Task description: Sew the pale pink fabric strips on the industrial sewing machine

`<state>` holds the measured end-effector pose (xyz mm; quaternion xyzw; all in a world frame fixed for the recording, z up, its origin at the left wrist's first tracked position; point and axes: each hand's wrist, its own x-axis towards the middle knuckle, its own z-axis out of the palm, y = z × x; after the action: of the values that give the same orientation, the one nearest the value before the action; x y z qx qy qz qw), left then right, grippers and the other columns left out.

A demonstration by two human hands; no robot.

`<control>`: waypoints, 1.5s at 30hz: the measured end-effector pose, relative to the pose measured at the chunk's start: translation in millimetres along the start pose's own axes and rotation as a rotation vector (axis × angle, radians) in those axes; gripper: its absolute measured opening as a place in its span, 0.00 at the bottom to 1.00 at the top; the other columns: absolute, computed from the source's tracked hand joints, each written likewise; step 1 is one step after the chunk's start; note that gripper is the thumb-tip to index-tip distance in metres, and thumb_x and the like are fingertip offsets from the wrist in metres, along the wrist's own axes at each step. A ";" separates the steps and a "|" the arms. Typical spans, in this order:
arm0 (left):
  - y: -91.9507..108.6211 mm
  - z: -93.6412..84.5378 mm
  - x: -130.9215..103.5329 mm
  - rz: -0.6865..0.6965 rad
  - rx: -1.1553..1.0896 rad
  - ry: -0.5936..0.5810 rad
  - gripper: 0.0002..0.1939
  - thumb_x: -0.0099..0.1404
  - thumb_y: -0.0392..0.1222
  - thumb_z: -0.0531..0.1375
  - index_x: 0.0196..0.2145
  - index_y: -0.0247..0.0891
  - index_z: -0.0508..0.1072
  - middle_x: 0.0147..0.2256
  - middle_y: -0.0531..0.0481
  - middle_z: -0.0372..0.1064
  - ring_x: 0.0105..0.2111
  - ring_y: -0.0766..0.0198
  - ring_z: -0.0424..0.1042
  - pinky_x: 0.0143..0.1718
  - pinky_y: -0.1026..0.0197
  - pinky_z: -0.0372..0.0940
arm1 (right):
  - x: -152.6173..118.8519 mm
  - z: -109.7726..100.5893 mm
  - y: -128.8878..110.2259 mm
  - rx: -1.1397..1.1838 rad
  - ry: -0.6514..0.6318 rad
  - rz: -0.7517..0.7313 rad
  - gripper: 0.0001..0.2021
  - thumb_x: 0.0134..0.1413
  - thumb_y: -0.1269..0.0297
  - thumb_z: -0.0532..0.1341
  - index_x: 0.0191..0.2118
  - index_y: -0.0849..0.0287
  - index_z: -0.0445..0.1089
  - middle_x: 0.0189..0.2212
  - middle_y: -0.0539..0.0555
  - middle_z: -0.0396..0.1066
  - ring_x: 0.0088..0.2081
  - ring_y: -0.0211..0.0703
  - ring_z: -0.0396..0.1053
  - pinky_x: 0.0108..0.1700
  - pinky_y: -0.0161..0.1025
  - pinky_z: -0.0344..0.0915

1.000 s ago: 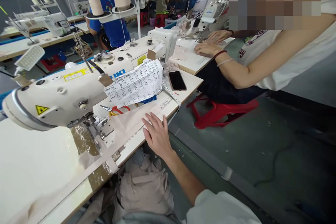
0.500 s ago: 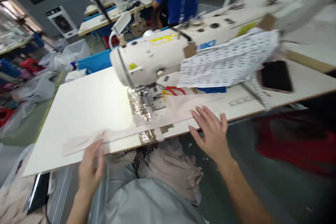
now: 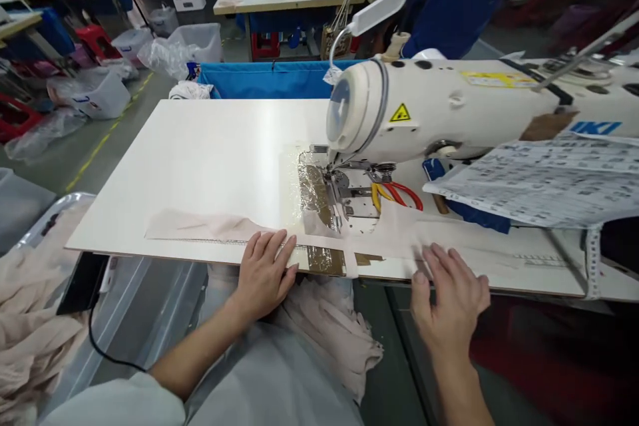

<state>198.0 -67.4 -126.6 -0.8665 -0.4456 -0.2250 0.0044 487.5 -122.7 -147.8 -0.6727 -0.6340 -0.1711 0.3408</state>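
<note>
Since the earlier frame the view has swung left and steadied — the left hand (image 3: 263, 274), then off the near edge of the bench (image 3: 210, 153), now lies flat on the fabric strip (image 3: 210, 226), and the right hand (image 3: 452, 286) has slid from mid-strip to the strip's right end.

Fabric strip: pale pink, long and narrow, lying along the near edge of the bench, its long axis running left to right, passing just in front of the presser foot (image 3: 344, 196) of the sewing machine (image 3: 449, 106). A toothed edge shows along its near side on the left part.

Left hand: fingers (image 3: 272, 246) spread and flat, pressing the strip, nothing gripped; it sits left of the needle area. Right hand: fingers (image 3: 439, 259) open, splayed, tips on or just over the strip right of the machine head — contact hard to tell. The strip spans between both hands; the left hand is nearer the presser foot.

Also there: red-and-yellow scissors (image 3: 397, 193) behind the strip, just right of the foot; a printed paper sheet (image 3: 544, 176) at the bench's right side; more pink fabric (image 3: 329, 333) hanging below the near edge, in the lap.
</note>
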 end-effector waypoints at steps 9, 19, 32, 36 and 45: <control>8.1 7.0 7.1 0.097 -0.094 -0.005 0.23 0.70 0.44 0.50 0.59 0.33 0.64 0.60 0.46 0.62 0.57 0.52 0.60 0.63 0.45 0.49 | 15.0 23.7 -99.1 0.204 -0.386 -0.294 0.20 0.65 0.67 0.50 0.61 0.56 0.58 0.57 0.57 0.65 0.62 0.56 0.55 0.65 0.62 0.39; -15.6 -4.7 1.5 -0.043 -0.096 0.046 0.23 0.69 0.43 0.51 0.58 0.30 0.62 0.56 0.39 0.64 0.57 0.51 0.60 0.61 0.46 0.50 | 12.3 25.0 -85.2 0.118 -0.237 -0.111 0.18 0.65 0.66 0.52 0.59 0.56 0.61 0.53 0.59 0.67 0.58 0.56 0.61 0.63 0.61 0.44; -72.0 -39.1 34.3 -0.321 -0.646 -0.169 0.12 0.67 0.47 0.54 0.32 0.37 0.69 0.30 0.50 0.69 0.31 0.63 0.65 0.33 0.61 0.59 | 65.3 8.5 -84.1 0.355 -0.234 -0.200 0.04 0.64 0.66 0.55 0.38 0.55 0.66 0.33 0.50 0.70 0.37 0.44 0.69 0.60 0.54 0.54; -90.9 -77.2 35.5 -0.428 -0.995 -0.322 0.17 0.65 0.54 0.57 0.34 0.36 0.70 0.21 0.56 0.61 0.22 0.70 0.60 0.25 0.66 0.55 | 90.5 0.9 -106.5 0.468 -0.173 -0.247 0.06 0.64 0.67 0.57 0.45 0.56 0.67 0.35 0.53 0.72 0.39 0.46 0.69 0.48 0.45 0.65; -108.6 -120.3 20.1 -0.267 -1.432 -0.698 0.30 0.68 0.52 0.56 0.63 0.38 0.57 0.25 0.49 0.74 0.12 0.73 0.58 0.13 0.70 0.53 | 98.6 14.4 -162.6 0.821 -0.484 -0.332 0.14 0.65 0.66 0.54 0.55 0.53 0.64 0.32 0.50 0.69 0.24 0.37 0.64 0.28 0.35 0.65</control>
<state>77.6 -11.5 -31.6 -0.6187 -0.2685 -0.1709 -0.7183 340.4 -46.2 -53.4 -0.3936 -0.8085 0.2013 0.3884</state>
